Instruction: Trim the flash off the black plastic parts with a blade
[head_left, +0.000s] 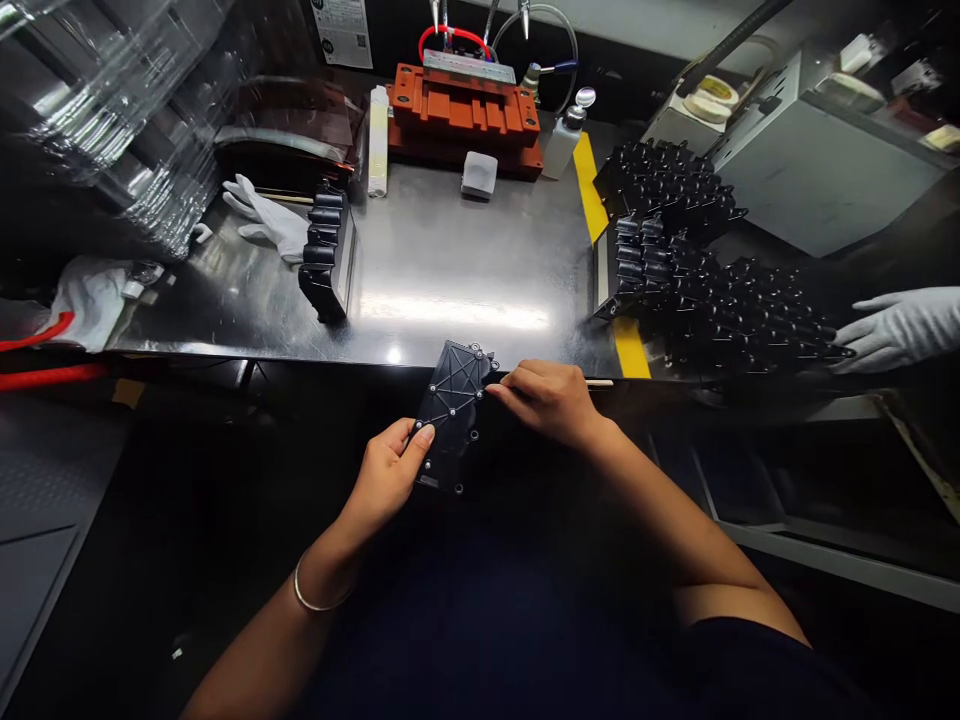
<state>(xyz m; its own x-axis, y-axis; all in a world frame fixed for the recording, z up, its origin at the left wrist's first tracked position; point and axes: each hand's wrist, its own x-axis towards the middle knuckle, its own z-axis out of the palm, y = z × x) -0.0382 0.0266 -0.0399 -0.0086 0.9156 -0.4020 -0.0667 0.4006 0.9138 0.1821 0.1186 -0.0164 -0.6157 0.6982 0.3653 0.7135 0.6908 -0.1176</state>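
Observation:
My left hand [390,462] grips the lower left edge of a flat black plastic cover [454,405], thumb on top. The cover is tilted, has raised crossing ribs and several small metal-looking dots, and is held at the bench's front edge. At the cover's upper right edge, my right hand [547,400] is closed with its fingertips pinched. A thin pale stick [600,382] juts out behind that hand on the right, seemingly held in it; its tip at the cover is hidden by the fingers.
Black parts [326,250] stand at left beside a white glove [270,220]. More black parts [735,300] crowd the right, where a co-worker's gloved hand [904,325] reaches in. An orange fixture [465,110], white block [478,174] and bottle [562,140] stand behind; clear trays [112,120] are stacked left.

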